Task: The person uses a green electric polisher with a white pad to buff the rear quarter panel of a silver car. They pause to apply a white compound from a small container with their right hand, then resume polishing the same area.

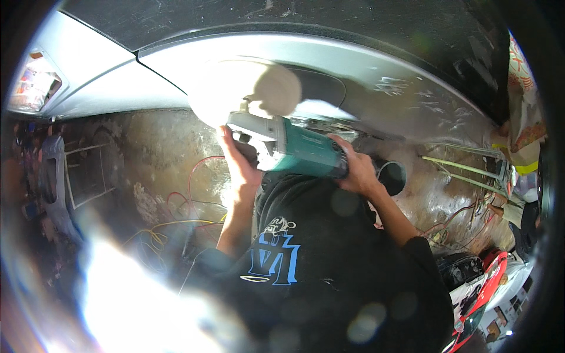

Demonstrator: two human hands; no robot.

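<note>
Between my two hands is a green and grey power polisher point(306, 150) with a large round whitish pad point(244, 82). The pad lies against or right at a silver vehicle panel point(376, 70); glare hides the exact contact. My left hand point(240, 162) is closed around the dark grip beside the tool's grey head. My right hand point(359, 167) wraps the dark rear end of the green body. The polisher lies roughly sideways, its head to the left.
A black panel point(294, 15) spans the top. Red and yellow hoses or cords point(156, 229) lie on the stained floor at left, near a grey stool point(56, 176). At right are a pale-green-legged stand point(462, 166), bags point(524, 112) and a red and white object point(485, 288).
</note>
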